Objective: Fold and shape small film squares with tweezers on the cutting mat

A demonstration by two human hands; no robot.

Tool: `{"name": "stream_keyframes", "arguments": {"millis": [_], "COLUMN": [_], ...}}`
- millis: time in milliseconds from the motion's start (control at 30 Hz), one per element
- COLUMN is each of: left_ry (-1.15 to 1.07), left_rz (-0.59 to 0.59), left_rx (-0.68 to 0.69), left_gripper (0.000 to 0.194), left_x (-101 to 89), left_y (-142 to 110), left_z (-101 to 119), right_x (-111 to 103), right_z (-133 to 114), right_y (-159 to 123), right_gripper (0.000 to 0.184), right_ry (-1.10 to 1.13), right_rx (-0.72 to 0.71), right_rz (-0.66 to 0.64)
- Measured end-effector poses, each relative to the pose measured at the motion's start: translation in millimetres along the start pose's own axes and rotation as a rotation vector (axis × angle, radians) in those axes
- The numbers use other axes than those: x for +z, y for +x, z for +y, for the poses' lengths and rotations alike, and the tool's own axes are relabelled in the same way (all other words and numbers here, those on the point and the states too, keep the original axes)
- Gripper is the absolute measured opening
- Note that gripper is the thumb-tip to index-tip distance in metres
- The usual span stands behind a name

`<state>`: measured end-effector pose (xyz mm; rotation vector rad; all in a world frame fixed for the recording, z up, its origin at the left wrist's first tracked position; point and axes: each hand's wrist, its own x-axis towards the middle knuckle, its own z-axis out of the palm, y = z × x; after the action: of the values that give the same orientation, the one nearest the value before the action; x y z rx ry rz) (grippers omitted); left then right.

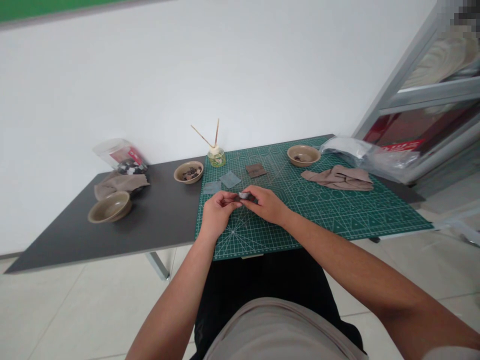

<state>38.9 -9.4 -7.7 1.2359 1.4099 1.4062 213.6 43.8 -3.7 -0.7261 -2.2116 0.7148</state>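
Observation:
My left hand and my right hand meet over the green cutting mat. Together their fingertips pinch a small grey-and-dark piece just above the mat; its exact shape is too small to tell. Just beyond the hands lie two grey squares and a brown square flat on the mat.
A reed diffuser stands at the mat's far edge. Tan bowls sit at the far right, centre and left. A beige cloth, clear plastic bag, tipped jar and second cloth lie around.

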Motion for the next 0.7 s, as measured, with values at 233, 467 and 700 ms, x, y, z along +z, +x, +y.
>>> {"name": "stream_keyframes", "arguments": {"millis": [233,467,700], "left_ry": [0.007,-0.003,0.094], "left_rz": [-0.006,-0.018,0.084], "left_rx": [0.003,-0.006,0.081], "left_gripper": [0.026,0.025,0.026], "left_x": [-0.3,0.0,-1.1], "left_y": [0.4,0.3,0.4], "left_z": [-1.5,-0.3,2.0], "right_x": [-1.1,0.9,1.6], "right_z": [-1.9,0.4,2.3], "right_y": [-1.0,-0.9,-0.2], "right_gripper": [0.01,0.01,0.016], "right_ry": [-0.02,-0.04,0.087], "right_rx": [0.015,-0.012,0.065], "right_rz": [0.021,0.016,0.192]}}
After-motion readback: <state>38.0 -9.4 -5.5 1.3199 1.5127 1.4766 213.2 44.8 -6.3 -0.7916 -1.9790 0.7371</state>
